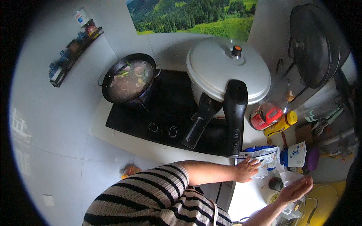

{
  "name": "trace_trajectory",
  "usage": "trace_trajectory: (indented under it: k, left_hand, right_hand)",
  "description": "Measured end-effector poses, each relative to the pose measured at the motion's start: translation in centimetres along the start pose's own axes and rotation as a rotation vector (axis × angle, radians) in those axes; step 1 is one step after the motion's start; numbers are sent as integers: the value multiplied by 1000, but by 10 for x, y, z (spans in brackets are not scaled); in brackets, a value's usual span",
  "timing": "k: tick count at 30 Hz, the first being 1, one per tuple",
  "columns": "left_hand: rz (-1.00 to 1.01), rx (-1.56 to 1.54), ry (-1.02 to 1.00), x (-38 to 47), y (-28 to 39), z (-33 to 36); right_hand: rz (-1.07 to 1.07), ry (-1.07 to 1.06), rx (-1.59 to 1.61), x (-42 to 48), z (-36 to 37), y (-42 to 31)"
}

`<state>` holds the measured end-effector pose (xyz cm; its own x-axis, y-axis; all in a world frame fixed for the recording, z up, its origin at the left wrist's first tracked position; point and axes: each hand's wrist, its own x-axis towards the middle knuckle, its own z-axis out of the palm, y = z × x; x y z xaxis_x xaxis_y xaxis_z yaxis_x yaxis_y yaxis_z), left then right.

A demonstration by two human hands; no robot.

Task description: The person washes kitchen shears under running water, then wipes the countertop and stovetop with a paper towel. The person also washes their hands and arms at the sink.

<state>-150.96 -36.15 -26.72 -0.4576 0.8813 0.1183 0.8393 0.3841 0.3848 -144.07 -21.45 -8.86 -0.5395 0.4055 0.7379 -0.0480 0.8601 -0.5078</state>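
My left hand reaches across to the right-hand counter, palm down. Its spread fingers rest on the near end of a blue and white wipes pack, whose white plastic flap stands raised. My right hand is beside it, farther right, with the fingers closed on a thin white wipe. The wipe stretches up and left from the fingers towards the pack; whether its lower end is free of the pack cannot be seen clearly.
A wok of steaming broth with meat and scallion sits on the black gas hob. A large pressure cooker stands right, its handles jutting over the front edge. Sauce bottles, a white and blue packet and jugs crowd the counter.
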Motion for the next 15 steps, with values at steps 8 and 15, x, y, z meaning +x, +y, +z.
trace_trajectory:
  k: [8,15]
  left_hand:
    - [-191,-903,-122,-175,1,-72]
    - [-375,-1047,388,-297,0,-113]
  right_hand:
    - [315,-1012,279,-56,-10,-78]
    - [157,-1071,478,-153,56,-221]
